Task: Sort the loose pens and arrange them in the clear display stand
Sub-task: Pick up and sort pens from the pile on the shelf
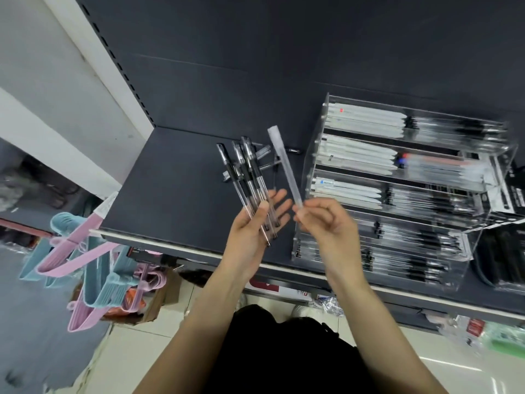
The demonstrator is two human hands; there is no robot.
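Note:
My left hand (pixel 257 223) holds a bunch of clear-barrelled black pens (pixel 247 177) fanned upward, with the thumb pressed across them. My right hand (pixel 324 220) pinches the lower end of a white frosted pen (pixel 284 163), which points up and to the left. Both hands hover above the front edge of the dark shelf (pixel 170 189). A few loose black pens (pixel 267 157) lie on the shelf behind the bunch. The clear display stand (pixel 397 194) sits to the right, its stepped tiers filled with white and black pens.
A white upright (pixel 93 66) bounds the shelf on the left. Pink and blue hangers (pixel 82 251) hang below the shelf's left front. Cardboard boxes and packaged goods lie on the tiled floor underneath. Dark packaged items (pixel 502 263) stand right of the stand.

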